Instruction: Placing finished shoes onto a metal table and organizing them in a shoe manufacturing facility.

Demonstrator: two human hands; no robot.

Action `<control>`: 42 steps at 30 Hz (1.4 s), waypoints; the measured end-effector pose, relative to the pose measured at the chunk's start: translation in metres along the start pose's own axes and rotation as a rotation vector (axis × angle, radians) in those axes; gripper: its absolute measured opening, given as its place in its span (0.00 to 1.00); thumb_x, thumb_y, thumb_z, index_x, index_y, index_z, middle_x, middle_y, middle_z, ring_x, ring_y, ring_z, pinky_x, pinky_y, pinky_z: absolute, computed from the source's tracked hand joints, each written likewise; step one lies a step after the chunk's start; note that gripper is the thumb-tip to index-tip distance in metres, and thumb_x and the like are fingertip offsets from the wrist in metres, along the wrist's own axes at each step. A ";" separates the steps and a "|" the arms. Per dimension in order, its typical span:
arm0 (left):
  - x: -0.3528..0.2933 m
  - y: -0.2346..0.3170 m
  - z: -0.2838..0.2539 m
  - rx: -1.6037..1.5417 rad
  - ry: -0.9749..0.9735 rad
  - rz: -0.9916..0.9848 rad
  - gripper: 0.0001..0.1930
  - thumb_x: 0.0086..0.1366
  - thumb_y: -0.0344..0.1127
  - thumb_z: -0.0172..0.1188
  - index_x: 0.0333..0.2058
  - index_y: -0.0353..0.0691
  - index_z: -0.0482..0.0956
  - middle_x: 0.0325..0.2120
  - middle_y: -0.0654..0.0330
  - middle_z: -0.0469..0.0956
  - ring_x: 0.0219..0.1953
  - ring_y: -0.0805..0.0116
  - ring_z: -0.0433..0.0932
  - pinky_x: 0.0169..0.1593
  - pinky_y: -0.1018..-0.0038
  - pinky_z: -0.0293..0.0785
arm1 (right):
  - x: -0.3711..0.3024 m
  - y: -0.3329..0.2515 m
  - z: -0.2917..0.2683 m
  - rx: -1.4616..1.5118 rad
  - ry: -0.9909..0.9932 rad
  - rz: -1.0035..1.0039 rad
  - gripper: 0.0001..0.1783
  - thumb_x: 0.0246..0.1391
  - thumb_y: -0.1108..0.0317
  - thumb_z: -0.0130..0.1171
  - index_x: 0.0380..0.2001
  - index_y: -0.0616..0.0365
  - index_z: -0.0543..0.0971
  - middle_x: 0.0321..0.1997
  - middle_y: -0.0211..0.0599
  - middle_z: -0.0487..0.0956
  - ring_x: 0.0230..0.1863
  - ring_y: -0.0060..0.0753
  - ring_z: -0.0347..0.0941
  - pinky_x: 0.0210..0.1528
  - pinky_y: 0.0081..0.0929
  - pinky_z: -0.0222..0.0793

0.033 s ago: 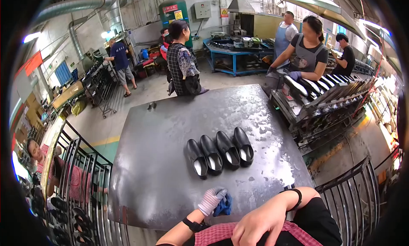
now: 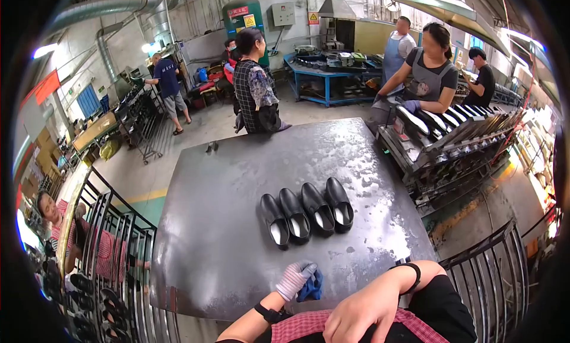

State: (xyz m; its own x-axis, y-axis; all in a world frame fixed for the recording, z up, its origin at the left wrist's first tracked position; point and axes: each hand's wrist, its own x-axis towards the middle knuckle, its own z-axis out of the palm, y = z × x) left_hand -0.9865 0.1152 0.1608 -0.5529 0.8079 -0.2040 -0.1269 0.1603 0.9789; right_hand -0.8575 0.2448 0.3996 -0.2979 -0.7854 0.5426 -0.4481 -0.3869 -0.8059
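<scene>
My left hand [image 2: 298,278], in a pale striped knit glove with greyish fingers, is closed on a crumpled blue cloth [image 2: 311,286] at the table's near edge. Bare, my right hand [image 2: 363,310] rests in front of the red checked apron [image 2: 303,326], fingers bent and slightly apart. I see nothing in it, though the fingertips are partly cut off by the lower edge. Beyond my left hand, two pairs of black slip-on shoes stand in a row on the metal table [image 2: 208,236], toes pointing away: shoes [image 2: 272,215], [image 2: 293,207], [image 2: 313,203] and a rightmost shoe [image 2: 336,197].
A person in a checked vest [image 2: 252,94] stands at the table's far edge. To the right, a gloved person [image 2: 427,76] works at a rack of shoes [image 2: 442,144]. Black metal railings [image 2: 490,272] flank the table; a shoe rack [image 2: 113,236] stands left beside another person.
</scene>
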 end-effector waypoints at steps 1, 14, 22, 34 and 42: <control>0.000 -0.001 -0.002 -0.006 -0.016 -0.013 0.13 0.71 0.41 0.59 0.34 0.37 0.83 0.25 0.65 0.81 0.25 0.79 0.74 0.34 0.77 0.74 | 0.004 -0.001 0.001 0.007 -0.006 -0.021 0.13 0.68 0.62 0.53 0.41 0.60 0.81 0.45 0.39 0.82 0.45 0.45 0.77 0.48 0.40 0.71; -0.010 0.002 -0.007 0.001 -0.040 0.000 0.16 0.72 0.42 0.56 0.31 0.38 0.83 0.23 0.66 0.80 0.26 0.79 0.74 0.34 0.77 0.73 | 0.013 0.011 0.006 -0.101 -0.001 0.009 0.13 0.61 0.57 0.63 0.36 0.56 0.80 0.36 0.37 0.78 0.37 0.45 0.73 0.42 0.39 0.68; -0.018 0.005 -0.014 0.016 -0.024 -0.036 0.16 0.73 0.42 0.55 0.31 0.38 0.83 0.23 0.65 0.81 0.26 0.77 0.75 0.35 0.76 0.74 | -0.002 0.019 0.003 -0.028 -0.043 0.119 0.14 0.60 0.57 0.64 0.36 0.58 0.80 0.39 0.41 0.78 0.43 0.48 0.74 0.47 0.44 0.69; -0.020 -0.002 -0.028 -0.021 0.020 0.000 0.14 0.72 0.41 0.56 0.33 0.37 0.82 0.23 0.64 0.82 0.24 0.77 0.77 0.31 0.77 0.74 | -0.024 0.037 0.010 -0.363 -0.039 0.246 0.06 0.63 0.66 0.59 0.36 0.55 0.79 0.37 0.31 0.79 0.41 0.37 0.72 0.51 0.37 0.63; 0.005 0.026 -0.037 -0.009 0.189 0.083 0.13 0.70 0.41 0.59 0.32 0.35 0.80 0.22 0.61 0.80 0.25 0.74 0.78 0.30 0.77 0.74 | -0.074 0.077 -0.003 0.075 0.409 0.425 0.10 0.62 0.67 0.61 0.41 0.63 0.82 0.42 0.34 0.82 0.44 0.29 0.74 0.48 0.28 0.69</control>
State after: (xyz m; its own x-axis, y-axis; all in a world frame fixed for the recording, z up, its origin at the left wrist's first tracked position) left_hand -1.0231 0.1025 0.1846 -0.7065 0.6969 -0.1228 -0.0813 0.0924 0.9924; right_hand -0.8728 0.2745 0.2980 -0.7456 -0.6343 0.2042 -0.1625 -0.1241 -0.9789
